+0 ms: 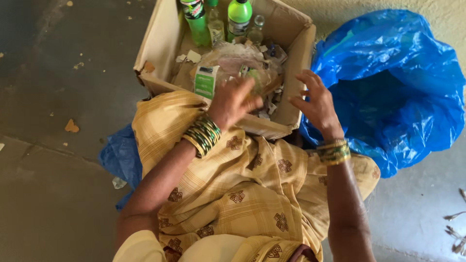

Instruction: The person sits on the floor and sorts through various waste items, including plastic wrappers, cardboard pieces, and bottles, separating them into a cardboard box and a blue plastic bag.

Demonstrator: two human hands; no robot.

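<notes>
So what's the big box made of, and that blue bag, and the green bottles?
The box looks like cardboard: dull tan, with bent flaps and torn edges. The blue bag seems to be thin plastic film, glossy and crinkled, with bright shine spots. The green bottles look like see-through plastic with a smooth shine and printed labels. The left hand reaches into the box; the right hand hovers at its edge.

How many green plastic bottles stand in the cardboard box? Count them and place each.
2. One green bottle stands at the box's far left; the other green bottle stands far centre-right. More may lie hidden under the litter.
</notes>
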